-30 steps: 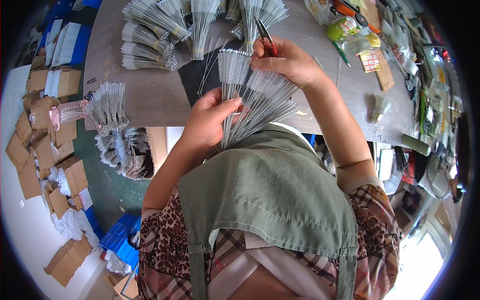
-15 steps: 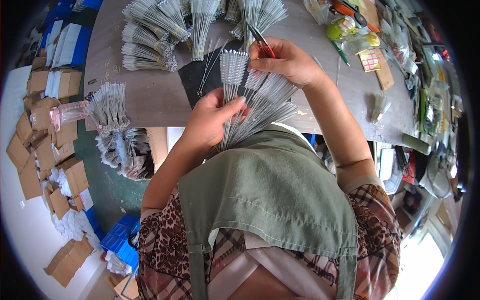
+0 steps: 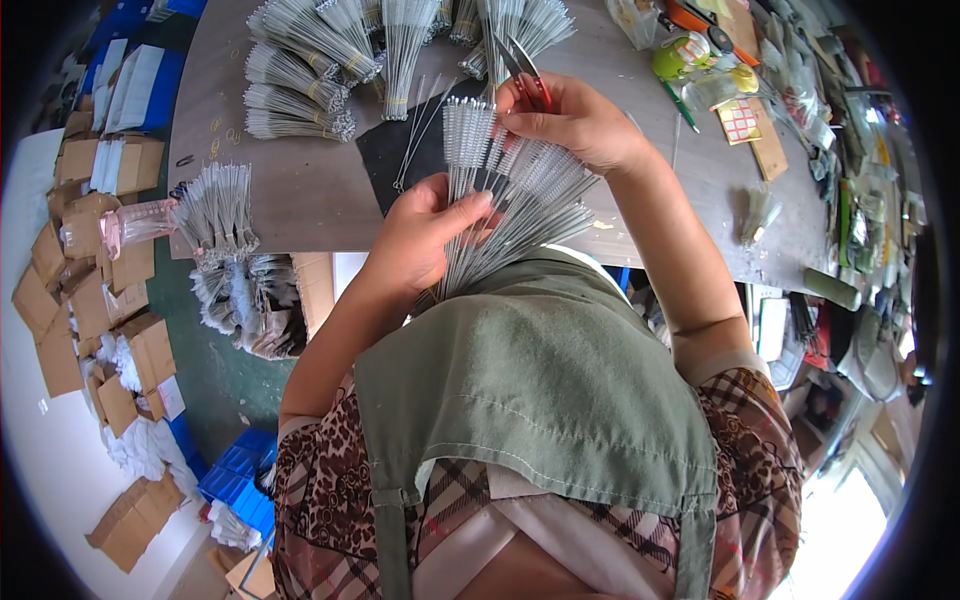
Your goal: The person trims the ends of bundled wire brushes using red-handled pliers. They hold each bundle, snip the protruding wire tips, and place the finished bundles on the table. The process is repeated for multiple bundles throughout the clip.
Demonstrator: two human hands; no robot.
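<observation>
At twelve o'clock, slender metal brushes, bristly-topped with smooth wire stems, fan from my left hand, gripped under its outstretched thumb. My right hand, fingers curled at one o'clock, clasps red-handled scissors, pointed blades toward eleven.

The thin wire brushes in my left hand spread like a fan, pale bristled heads away from me, bare silvery stems toward me; one narrow cluster stands nearly upright, the rest lean right. My right hand holds red-handled scissors, blades slightly parted, tips pointing away.
</observation>
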